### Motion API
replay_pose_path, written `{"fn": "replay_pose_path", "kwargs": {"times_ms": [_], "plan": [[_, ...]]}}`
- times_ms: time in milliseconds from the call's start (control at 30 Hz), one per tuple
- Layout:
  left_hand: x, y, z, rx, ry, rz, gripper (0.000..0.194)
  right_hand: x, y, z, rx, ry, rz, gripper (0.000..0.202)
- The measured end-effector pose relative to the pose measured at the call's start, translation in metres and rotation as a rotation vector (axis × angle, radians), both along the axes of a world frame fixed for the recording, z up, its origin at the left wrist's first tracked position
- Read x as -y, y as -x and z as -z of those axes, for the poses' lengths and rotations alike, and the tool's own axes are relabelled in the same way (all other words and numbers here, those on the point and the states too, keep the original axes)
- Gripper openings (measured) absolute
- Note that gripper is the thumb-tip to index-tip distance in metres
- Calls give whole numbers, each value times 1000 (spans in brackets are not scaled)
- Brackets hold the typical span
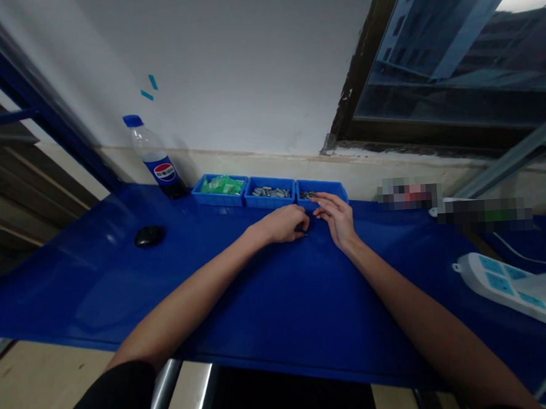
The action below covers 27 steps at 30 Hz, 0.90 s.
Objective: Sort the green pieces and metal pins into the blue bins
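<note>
My left hand [287, 224] is closed just in front of the bins, its fingertips pinched around a small dark piece [305, 234] too small to name. My right hand [337, 218] is beside it, fingers apart and slightly bent, in front of the right blue bin [334, 191]; nothing shows in its fingers. Small metal parts [307, 194] lie in that bin, partly hidden by the fingers. The middle blue bin [270, 201] holds short metal cylinders [271, 192]. Green plastic packets [222, 184] fill the left blue bin [219, 199].
A cola bottle [163, 169] stands at the back left of the blue table [280, 315], with a black mouse [148, 236] in front of it. A white power strip [504, 280] lies at the right. Two blurred objects sit at the back right, below the window.
</note>
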<state>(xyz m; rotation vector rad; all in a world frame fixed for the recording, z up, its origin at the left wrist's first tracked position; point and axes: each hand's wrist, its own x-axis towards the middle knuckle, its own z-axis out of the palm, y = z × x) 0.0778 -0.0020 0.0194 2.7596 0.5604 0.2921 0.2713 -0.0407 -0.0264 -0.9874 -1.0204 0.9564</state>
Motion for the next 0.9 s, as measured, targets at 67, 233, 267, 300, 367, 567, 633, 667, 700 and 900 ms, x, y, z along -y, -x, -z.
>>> {"fn": "replay_pose_path", "kwargs": {"times_ms": [67,233,267,300,367,567,633,667,700,900], "plan": [[2,-1,0,-26,-9,8,12,0,0,0,-8,-1,-10,30],[7,-2,-2,-35,-61,14,12,1,0,0,-11,1,-19,29],[6,-2,-3,-14,-61,8,12,1,1,-1,-7,4,-15,29],[5,-1,-5,18,-50,-2,12,1,1,-1,-4,5,-10,28],[1,1,-8,101,1,-24,13,1,1,-1,4,11,-12,28],[-8,8,-14,377,102,-156,11,-2,0,3,33,27,-23,25],[-7,9,-16,443,129,-169,12,-2,-1,4,26,30,-30,25],[-7,9,-16,466,147,-172,12,-3,-1,4,21,30,-33,25],[-6,9,-17,482,168,-175,12,-3,-1,4,16,29,-34,25],[-7,9,-18,475,234,-154,13,-3,-1,3,-5,39,-54,23]]}}
